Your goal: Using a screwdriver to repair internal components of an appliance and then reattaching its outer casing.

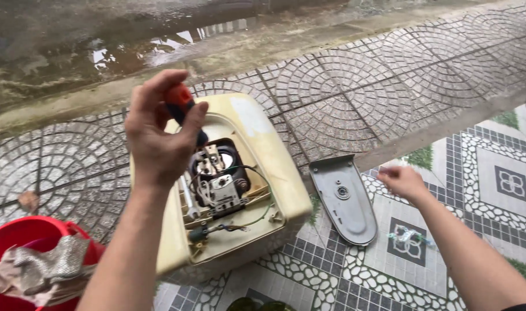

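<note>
My left hand (156,135) grips a screwdriver (182,106) with a red and dark handle, its tip down in the open cavity of a cream-yellow plastic appliance housing (274,167) lying on the tiled floor. Inside the cavity sit a switch block (220,184), wires and a dark motor part. My right hand (402,181) hovers over the tiles to the right, fingers curled together; whether it pinches something small I cannot tell. A grey plastic cover plate (346,198) lies between the housing and that hand.
A red bucket (27,233) with a crumpled rag (41,268) stands at the lower left. A small bluish bit (410,236) lies on the patterned tiles right of the cover. Wet concrete with puddles (130,52) runs along the top.
</note>
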